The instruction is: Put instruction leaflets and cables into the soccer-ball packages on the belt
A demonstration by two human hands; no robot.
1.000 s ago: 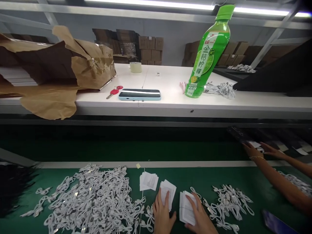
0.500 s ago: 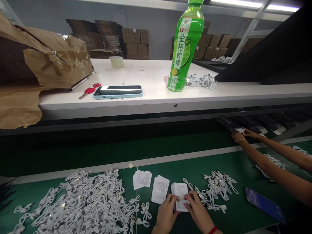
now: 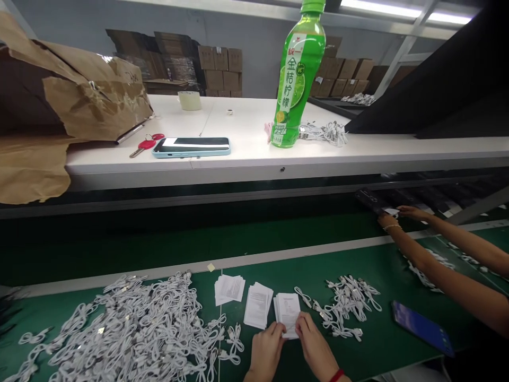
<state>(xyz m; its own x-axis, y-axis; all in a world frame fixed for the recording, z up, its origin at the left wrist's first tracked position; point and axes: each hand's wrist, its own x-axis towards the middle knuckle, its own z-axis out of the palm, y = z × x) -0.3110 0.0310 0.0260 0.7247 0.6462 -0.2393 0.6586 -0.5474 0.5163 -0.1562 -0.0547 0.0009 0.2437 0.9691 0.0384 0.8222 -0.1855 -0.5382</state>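
Observation:
A stack of white printed leaflets lies on the green bench, its sheets slightly fanned. My left hand is closed on the stack's lower left edge, fingertips pinched. At the lower right edge, my right hand, with a red band at the wrist, grips it between thumb and fingers. Two more leaflet piles, a middle one and a farther one, sit to the left. Bundled white USB cables form a large heap left of my hands and a smaller group to the right.
A co-worker's arms reach in from the right toward a dark box. A blue phone lies at the near right. On the white shelf stand a green bottle, another phone and a torn carton.
My fingers have drawn back from the leaflet stack's face toward its lower edge. The whole view has shifted slightly. The co-worker's hands stay at the dark box.

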